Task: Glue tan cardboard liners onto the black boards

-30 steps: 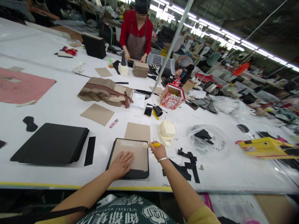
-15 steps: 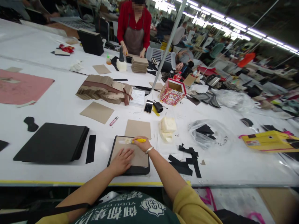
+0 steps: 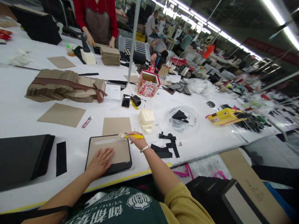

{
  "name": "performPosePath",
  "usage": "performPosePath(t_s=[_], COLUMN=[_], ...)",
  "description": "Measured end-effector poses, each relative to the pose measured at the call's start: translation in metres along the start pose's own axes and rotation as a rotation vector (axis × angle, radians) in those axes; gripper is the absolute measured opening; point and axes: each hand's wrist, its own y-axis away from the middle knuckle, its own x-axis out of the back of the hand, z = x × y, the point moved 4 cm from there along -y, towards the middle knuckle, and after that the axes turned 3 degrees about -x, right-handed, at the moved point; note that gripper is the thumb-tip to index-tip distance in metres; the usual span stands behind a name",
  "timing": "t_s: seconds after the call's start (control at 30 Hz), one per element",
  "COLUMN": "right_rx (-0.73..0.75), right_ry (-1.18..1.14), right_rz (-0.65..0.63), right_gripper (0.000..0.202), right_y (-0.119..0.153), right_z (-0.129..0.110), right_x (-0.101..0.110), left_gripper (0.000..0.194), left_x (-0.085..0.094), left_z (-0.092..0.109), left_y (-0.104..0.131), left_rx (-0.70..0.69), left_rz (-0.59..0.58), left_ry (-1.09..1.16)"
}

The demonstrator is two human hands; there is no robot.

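My left hand (image 3: 102, 161) lies with its fingers spread on a tan board (image 3: 120, 152), which rests on a black sheet (image 3: 116, 168). My right hand (image 3: 137, 140) is closed around a yellow-handled brush (image 3: 135, 136). The pale bristles touch the board near its upper right corner, and a whitish streak runs across the board to their left. Behind it lies another tan board (image 3: 116, 125). A cream-coloured container (image 3: 146, 119) stands to the right, beyond my right hand.
Black sheets (image 3: 21, 158) are stacked at left beside a black strip (image 3: 61, 158). Pink snips (image 3: 87, 122), a tied bundle of boards (image 3: 63, 85), a phone (image 3: 125, 101) and black scraps (image 3: 163, 151) lie around. A person in red (image 3: 98, 21) works across the table beside a pole (image 3: 134, 40).
The view has swung to the right. My right hand has moved the brush rightward along the board's top, and the whitish streak is longer. My left hand still lies on the board.
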Motion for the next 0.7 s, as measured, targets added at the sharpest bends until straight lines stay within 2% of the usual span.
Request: performPosePath(t_s=[0.13,0.23,0.33,0.43,0.7], right_rx=[-0.112,-0.226,-0.292,-0.319,-0.355], right_ry=[-0.269,-0.362,-0.341,-0.281,-0.187], right_rz=[-0.076,-0.092,-0.044,0.026,0.186], right_gripper=[0.019,0.015,0.013,0.012,0.012], right_y=[-0.017,-0.032,-0.045,-0.050,-0.029], right_z=[-0.003,-0.006,-0.004,0.004,0.027], right_x=[-0.064,-0.112,-0.130,-0.114,-0.021], left_gripper=[0.049,0.049,0.048,0.050,0.049], left_x=[0.003,0.005,0.007,0.007,0.009], left_z=[0.002,0.003,0.002,0.002,0.001], left_y=[-0.002,-0.003,-0.004,-0.003,-0.002], left_rx=[-0.020,-0.011,0.003,0.005,0.014], left_rz=[-0.013,-0.028,-0.040,-0.046,-0.034], left_ry=[-0.033,-0.052,-0.050,-0.045,-0.005])
